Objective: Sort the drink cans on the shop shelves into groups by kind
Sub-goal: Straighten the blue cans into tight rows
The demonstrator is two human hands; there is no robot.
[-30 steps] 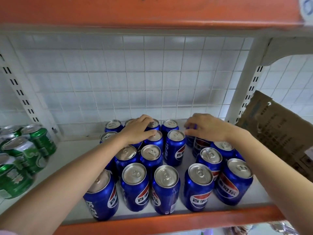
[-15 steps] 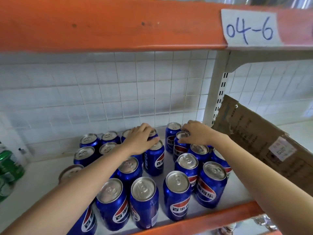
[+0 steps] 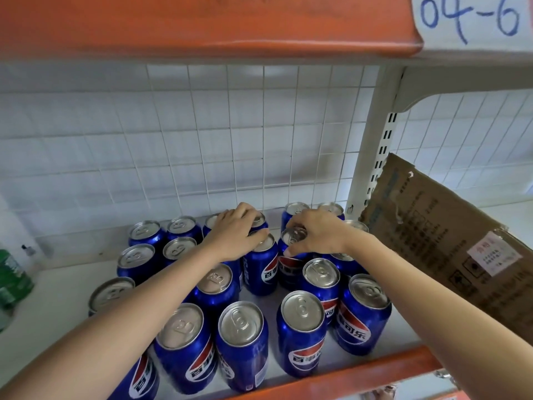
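My left hand [image 3: 235, 235] lay over the tops of two blue cans [image 3: 261, 265] near the back of the shelf [image 3: 57, 287], its fingers curled round their rims. My right hand [image 3: 317, 233] reached in beside it, fingers pinching the top of a darker can [image 3: 292, 255] that stood touching the blue ones. The other blue cans stood upright in a tight cluster across the middle and right of the shelf. Green cans [image 3: 13, 280] sat well apart at the far left edge. A cardboard box [image 3: 444, 241] leaned beside the upright post [image 3: 372, 148] on the right. A label [image 3: 473, 21] reading 04-6 was stuck on the shelf above.
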